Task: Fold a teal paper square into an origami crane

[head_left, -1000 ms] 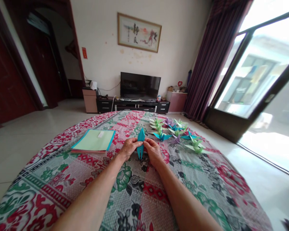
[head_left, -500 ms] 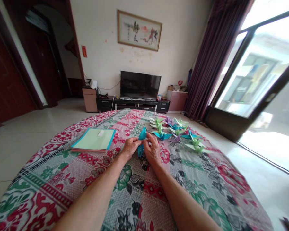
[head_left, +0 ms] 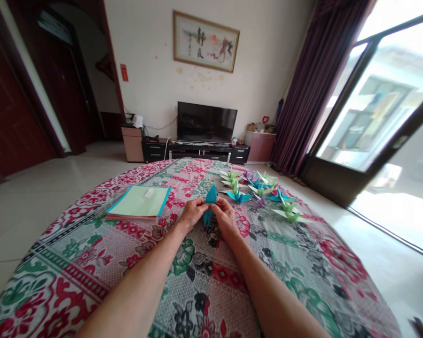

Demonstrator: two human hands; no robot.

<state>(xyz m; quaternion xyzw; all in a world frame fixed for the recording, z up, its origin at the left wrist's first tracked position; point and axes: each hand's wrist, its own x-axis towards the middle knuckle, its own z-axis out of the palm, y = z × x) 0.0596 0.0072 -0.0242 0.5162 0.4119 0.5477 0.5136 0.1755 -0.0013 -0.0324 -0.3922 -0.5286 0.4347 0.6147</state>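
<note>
Between my two hands, a narrow piece of folded blue paper (head_left: 211, 194) stands upright, its pointed tip up and two slim points hanging below. My left hand (head_left: 193, 211) pinches it from the left with thumb and fingers. From the right, my right hand (head_left: 225, 215) grips it too, the thumb pressed to the near face. The thumbs meet near its middle, so that part is hidden. Beyond my right hand sit several folded paper cranes in green, blue and purple, the closest being a blue crane (head_left: 238, 197).
A stack of square coloured paper (head_left: 141, 203) lies to the left, pale green on top, with a small white slip (head_left: 148, 193) on it. A patterned tablecloth (head_left: 127, 267) covers the round table. Further back are a television (head_left: 207, 123) and a low cabinet (head_left: 155, 151).
My right hand's fingers have closed in on the blue paper, and its thumb has come against the near face. My left hand keeps its pinch. The view has shifted slightly.
</note>
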